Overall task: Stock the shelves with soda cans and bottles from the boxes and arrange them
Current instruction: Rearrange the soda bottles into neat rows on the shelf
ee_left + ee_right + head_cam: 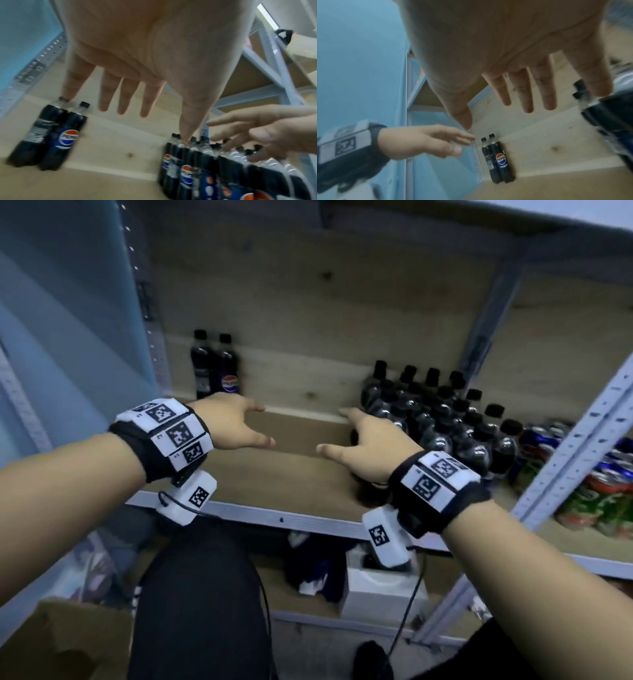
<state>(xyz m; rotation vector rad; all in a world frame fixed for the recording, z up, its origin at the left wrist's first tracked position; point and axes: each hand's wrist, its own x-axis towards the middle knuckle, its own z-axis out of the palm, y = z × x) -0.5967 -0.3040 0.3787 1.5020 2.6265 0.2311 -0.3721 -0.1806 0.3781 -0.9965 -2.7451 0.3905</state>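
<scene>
While both hands hover empty over a half-stocked shelf, the shrink-wrapped pack of bottles waits just to the right.

Wooden boards on a grey metal rack hold the drinks: the big pack stands upright at the right of the bay, a loose pair of bottles upright at the back left, well apart from it, and cans fill the next bay over. The right hand — fingers spread, holding nothing — is at the pack's near left corner, though contact can't be judged; the left hand, also spread and empty, hangs over bare board between the groups. A cardboard box sits low at left — likely the next reach starts with the nearer right hand.
</scene>
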